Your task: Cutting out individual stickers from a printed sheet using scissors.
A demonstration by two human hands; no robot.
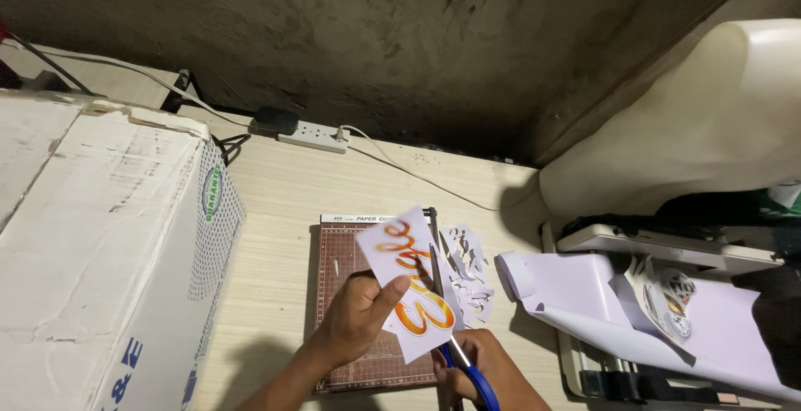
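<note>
My left hand (357,317) holds up a white paper sheet (409,290) printed with orange and yellow lettering, thumb pressed on its lower left side. My right hand (484,369) grips blue-handled scissors (455,340), whose blades point up into the sheet along its right side. Both hands hover over a brown gridded paper cutter board (338,265) lying on the wooden desk (275,202). White paper offcuts (469,269) lie just right of the board.
A large white cardboard box (92,244) fills the left. A white power strip (313,136) with cables lies at the desk's back edge. To the right a rolled white sheet (601,302) with round stickers rests on a machine, under a cream cover (709,127).
</note>
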